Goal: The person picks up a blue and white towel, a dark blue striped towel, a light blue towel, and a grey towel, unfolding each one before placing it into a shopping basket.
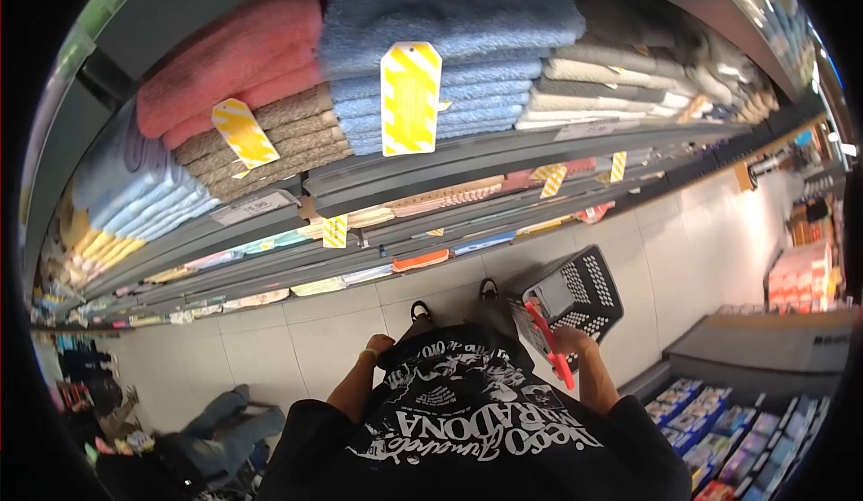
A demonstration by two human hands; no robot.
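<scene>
My right hand (pixel 572 339) is closed on the red handle of a dark grey shopping basket (pixel 604 276), which hangs tilted at my right side. The basket's wall has rows of holes, and a grey shape shows inside it. My left hand (pixel 381 344) hangs by my left hip beside my black printed T-shirt (pixel 467 411), fingers curled, with nothing visible in them. Ahead, a shelf holds folded towels: a red stack (pixel 234 61), a brown stack (pixel 279 137), a blue stack (pixel 440 25) and a beige and grey stack (pixel 602 83). Neither hand touches the towels.
Yellow-and-white striped tags (pixel 411 97) hang along the shelf edges. Lower shelves (pixel 422 258) carry more folded textiles. Light floor tiles (pixel 333 321) lie around my shoes. A display of small boxes (pixel 728 438) stands at right. Jeans (pixel 220 411) and dark clothing show at lower left.
</scene>
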